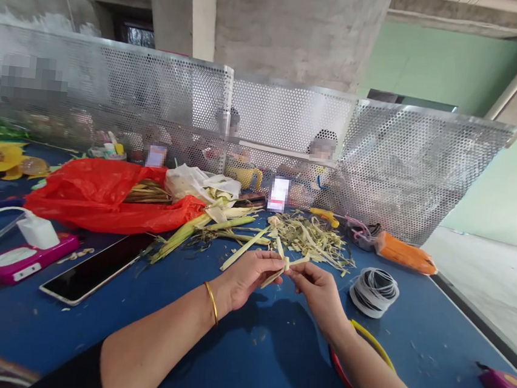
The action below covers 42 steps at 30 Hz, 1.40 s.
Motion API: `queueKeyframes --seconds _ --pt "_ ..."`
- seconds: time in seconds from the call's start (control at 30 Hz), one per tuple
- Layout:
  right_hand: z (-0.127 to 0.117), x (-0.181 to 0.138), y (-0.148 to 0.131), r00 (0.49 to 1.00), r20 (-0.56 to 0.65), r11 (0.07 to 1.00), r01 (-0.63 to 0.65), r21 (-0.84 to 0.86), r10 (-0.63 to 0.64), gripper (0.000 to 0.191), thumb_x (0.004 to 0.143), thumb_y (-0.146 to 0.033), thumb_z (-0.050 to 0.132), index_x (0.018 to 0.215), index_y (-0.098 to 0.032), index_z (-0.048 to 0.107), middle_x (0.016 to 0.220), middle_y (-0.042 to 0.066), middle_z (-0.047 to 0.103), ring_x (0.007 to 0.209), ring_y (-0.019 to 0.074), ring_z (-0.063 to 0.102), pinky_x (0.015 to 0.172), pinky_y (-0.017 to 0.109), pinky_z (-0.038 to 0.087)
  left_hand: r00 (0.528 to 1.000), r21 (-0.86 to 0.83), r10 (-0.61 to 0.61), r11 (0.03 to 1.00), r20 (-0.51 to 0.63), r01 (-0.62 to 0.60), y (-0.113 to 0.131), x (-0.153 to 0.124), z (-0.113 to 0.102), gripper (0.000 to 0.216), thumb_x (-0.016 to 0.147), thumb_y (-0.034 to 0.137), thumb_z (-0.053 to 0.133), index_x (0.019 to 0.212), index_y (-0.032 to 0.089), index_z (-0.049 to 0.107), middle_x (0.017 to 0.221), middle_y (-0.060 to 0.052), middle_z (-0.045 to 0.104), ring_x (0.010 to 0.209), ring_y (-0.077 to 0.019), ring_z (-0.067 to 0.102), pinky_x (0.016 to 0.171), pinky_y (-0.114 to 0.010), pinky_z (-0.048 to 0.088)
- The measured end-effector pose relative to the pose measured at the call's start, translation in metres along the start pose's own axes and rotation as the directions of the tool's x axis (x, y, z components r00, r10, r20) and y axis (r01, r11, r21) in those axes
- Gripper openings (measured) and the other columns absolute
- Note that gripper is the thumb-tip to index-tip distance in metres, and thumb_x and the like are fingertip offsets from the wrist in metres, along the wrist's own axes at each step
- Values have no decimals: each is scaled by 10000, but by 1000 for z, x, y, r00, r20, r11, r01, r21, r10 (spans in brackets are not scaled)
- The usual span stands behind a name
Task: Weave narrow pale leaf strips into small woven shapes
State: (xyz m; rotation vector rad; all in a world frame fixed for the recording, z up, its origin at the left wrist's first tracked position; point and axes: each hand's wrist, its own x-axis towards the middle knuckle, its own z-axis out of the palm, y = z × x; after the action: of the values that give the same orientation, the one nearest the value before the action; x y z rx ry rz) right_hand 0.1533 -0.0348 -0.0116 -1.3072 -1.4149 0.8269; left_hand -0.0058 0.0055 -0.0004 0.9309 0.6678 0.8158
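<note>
Between my two hands is a small knotted piece of pale plant strips [286, 264], with loose ends sticking out several ways. My left hand [250, 275] pinches it from the left, a gold bangle on that wrist. From the right, the fingertips of my right hand [316, 285] are closed on the same piece near its knot. Just beyond my hands lie a heap of shredded plant strips [313, 239] and a longer pale green strip [244, 249]. The piece is held above the blue table [264, 365].
To the left are a red plastic bag [98, 197], a phone [100, 267] and a magenta power strip [28, 257]. A spool of clear cord [374, 292] and an orange packet [406, 253] stand right. A perforated metal screen [288, 117] rises behind; people sit beyond it.
</note>
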Motion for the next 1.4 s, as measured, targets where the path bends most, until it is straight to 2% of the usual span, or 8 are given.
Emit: queueKeyframes --seconds 0.23,0.53,0.63,0.77,0.87,0.97,1.17,1.4 --pt "4 -8 -1 989 -15 947 134 -291 -144 227 832 -338 531 656 -195 551 619 -15 539 578 131 496 554 244 373 988 147 140 981 -58 -130 2 -1 5 133 621 244 729 670 143 658 660 -3 629 568 -89 530 621 -224 439" --pt "-7 -18 -25 872 175 412 382 -827 -457 243 924 -183 433 809 -188 647 804 48 586 734 160 524 738 302 314 951 557 310 789 7 -261 -7 4 -1 95 659 255 677 675 177 626 641 -4 617 537 -132 551 544 -248 434" --pt "-14 -10 -24 917 124 585 341 -736 -379 179 869 -182 511 758 -195 650 794 29 587 777 163 530 737 297 319 977 537 184 817 105 -211 -5 2 -3 102 651 261 684 661 178 625 598 3 601 539 -131 542 561 -249 437" --pt "-25 1 -18 985 170 959 39 -280 10 186 768 -299 608 629 -175 599 640 -17 543 621 126 484 610 257 341 978 452 48 882 203 -137 4 -5 0 132 657 278 703 691 161 652 670 -22 653 573 -118 548 616 -251 441" --pt "-30 4 -15 918 325 965 -258 57 226 253 694 -397 685 652 -155 623 601 -24 552 542 98 440 545 241 326 973 343 13 935 232 -94 6 -6 1 159 649 278 733 711 147 669 722 -39 673 610 -116 564 656 -253 446" --pt "-30 4 -13 899 368 927 -323 190 238 274 621 -389 756 660 -136 660 593 -18 558 561 91 433 555 233 324 976 213 -8 976 217 -40 3 -4 -1 195 640 274 763 760 141 687 763 -44 678 651 -112 584 690 -243 451" --pt "-23 2 -12 915 334 940 -295 171 226 287 637 -417 751 693 -145 679 658 -6 589 586 93 439 591 240 338 995 28 -37 999 92 35 -1 0 -3 248 582 273 822 741 142 682 764 -35 680 662 -103 602 745 -241 472" --pt "-36 -5 -24 850 507 950 20 -310 147 200 791 -346 589 729 -172 666 664 -8 602 633 135 510 611 254 387 999 -71 -25 997 -21 23 5 2 -4 249 621 255 794 818 134 703 821 -65 708 674 -122 636 714 -238 483"
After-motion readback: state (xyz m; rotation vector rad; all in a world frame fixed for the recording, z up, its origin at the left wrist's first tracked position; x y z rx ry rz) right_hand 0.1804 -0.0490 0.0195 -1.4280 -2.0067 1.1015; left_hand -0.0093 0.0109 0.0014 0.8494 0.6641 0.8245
